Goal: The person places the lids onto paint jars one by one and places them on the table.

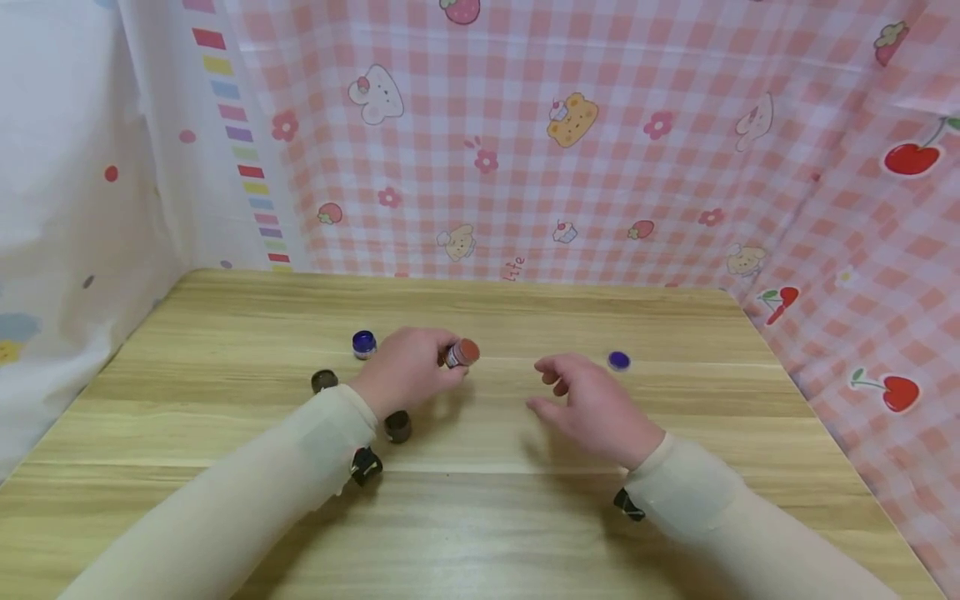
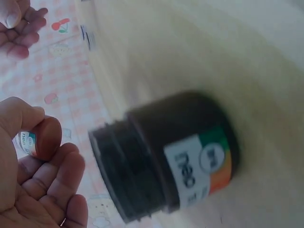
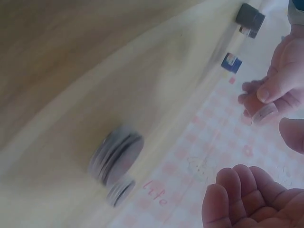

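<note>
My left hand (image 1: 411, 367) holds a small labelled jar (image 1: 459, 353) with an orange-red end, tilted above the table, between thumb and fingers. Whether its cap is on, I cannot tell. My right hand (image 1: 592, 408) hovers to the right, fingers loosely bent, with nothing in its grasp. Near the left forearm stand an uncapped dark jar (image 1: 398, 427) and a second dark jar (image 1: 324, 381); an uncapped blue jar (image 1: 363, 343) is farther back. In the left wrist view, one dark jar (image 2: 166, 156) shows a threaded neck and a "neo" label.
A round purple lid (image 1: 618, 361) lies on the wooden table (image 1: 465, 533) beyond the right hand. Two lid-like pieces, a larger one (image 3: 116, 154) and a smaller one (image 3: 121, 191), show in the right wrist view. Patterned cloth (image 1: 510, 192) hangs along the back and sides.
</note>
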The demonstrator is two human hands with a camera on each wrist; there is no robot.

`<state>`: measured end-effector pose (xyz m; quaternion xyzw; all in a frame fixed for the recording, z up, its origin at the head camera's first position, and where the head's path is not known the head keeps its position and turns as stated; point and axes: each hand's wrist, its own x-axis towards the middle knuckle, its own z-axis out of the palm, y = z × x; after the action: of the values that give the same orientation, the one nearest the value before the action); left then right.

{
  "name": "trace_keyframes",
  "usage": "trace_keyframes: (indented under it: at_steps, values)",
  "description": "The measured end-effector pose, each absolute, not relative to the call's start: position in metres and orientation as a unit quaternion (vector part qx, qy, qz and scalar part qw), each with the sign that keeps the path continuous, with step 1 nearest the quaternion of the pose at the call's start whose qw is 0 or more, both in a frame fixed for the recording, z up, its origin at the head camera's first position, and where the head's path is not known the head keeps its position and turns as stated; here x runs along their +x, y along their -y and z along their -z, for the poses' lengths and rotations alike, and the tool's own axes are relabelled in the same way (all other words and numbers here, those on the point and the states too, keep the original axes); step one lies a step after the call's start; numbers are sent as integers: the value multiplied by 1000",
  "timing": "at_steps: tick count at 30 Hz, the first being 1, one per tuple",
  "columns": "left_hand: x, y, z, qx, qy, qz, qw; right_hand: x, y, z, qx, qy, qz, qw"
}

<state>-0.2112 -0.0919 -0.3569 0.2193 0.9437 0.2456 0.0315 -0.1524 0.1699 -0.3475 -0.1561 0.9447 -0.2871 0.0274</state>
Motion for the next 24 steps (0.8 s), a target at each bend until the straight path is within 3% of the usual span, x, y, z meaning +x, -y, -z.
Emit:
trace_keyframes:
  at_steps: [14,24]
  values:
    - [-227,95,359,181,-963,-178,94,-176,-228,346,-112,-968,223,-7]
    - [-237,96,366,158,-965,-156,141,-190,-268,348,-67,-980,184,40]
